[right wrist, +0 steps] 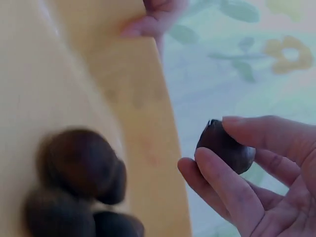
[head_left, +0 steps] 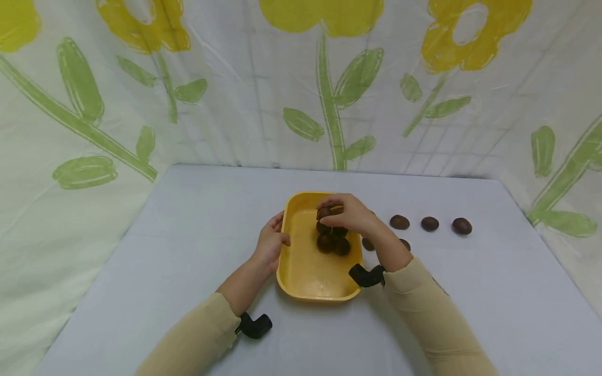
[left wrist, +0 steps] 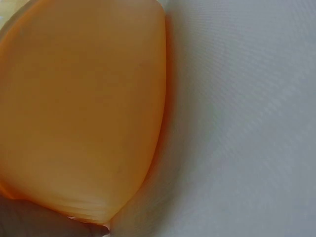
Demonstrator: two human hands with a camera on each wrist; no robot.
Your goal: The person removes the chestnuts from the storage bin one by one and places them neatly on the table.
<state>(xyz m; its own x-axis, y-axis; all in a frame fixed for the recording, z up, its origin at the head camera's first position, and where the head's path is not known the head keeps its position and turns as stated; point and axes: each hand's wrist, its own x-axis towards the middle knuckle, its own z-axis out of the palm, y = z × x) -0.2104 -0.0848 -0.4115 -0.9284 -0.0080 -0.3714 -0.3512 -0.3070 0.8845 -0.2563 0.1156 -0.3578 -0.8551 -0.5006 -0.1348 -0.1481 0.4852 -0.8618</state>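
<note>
A yellow plastic tray sits in the middle of the table, with several dark, round passion fruits clustered in its right half. At its left wall my left hand grips the rim, thumb over the edge; the tray's outer side fills much of the left wrist view. Above the fruits, my right hand pinches one dark passion fruit between thumb and fingertips. This held fruit is above the tray, apart from those below. My right hand partly hides the fruits behind it.
Right of the tray, several more passion fruits lie loose on the white table, including one far-right fruit and another nearer one. Some are partly hidden by my right arm. A flower-printed curtain stands behind the table.
</note>
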